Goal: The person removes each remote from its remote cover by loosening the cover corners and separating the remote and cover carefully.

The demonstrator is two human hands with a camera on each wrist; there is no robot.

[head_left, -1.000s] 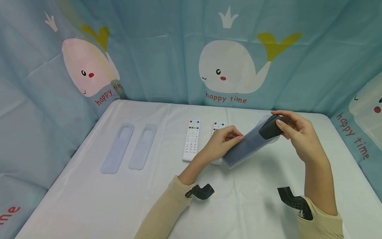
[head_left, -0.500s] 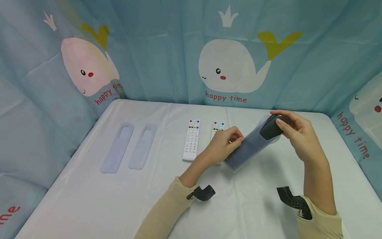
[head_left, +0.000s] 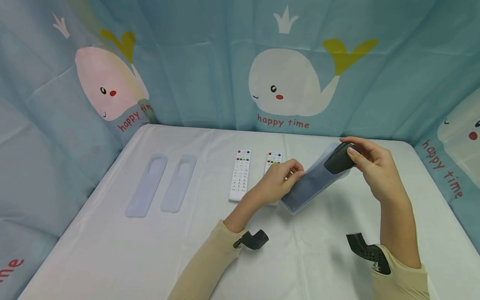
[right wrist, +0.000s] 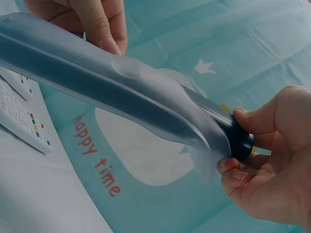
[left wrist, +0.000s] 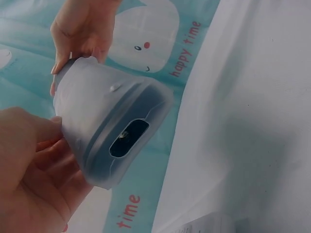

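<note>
A black remote control (head_left: pixel 339 159) sits most of the way inside a translucent silicone sleeve (head_left: pixel 309 187), its bare end sticking out at the upper right. My right hand (head_left: pixel 380 171) grips that end between thumb and fingers, touching the sleeve's lip in the right wrist view. Farther down, my left hand (head_left: pixel 279 181) pinches the sleeve's near-left edge. Both are held tilted above the table. In the left wrist view, the sleeve's closed end (left wrist: pixel 99 165) faces the camera with a slot showing dark inside. The remote's buttons are not visible.
Two white remotes (head_left: pixel 240 175) lie mid-table, the right one (head_left: pixel 274 158) partly hidden behind my left hand. To the left lie two flat translucent sleeves (head_left: pixel 147 186). A whale-print curtain (head_left: pixel 210 83) hangs behind the white table (head_left: pixel 93 250).
My left hand shifts slightly along the sleeve and its fingers curl more. The sleeve's lower end moves a little right and down. My right hand keeps its grip almost in place.
</note>
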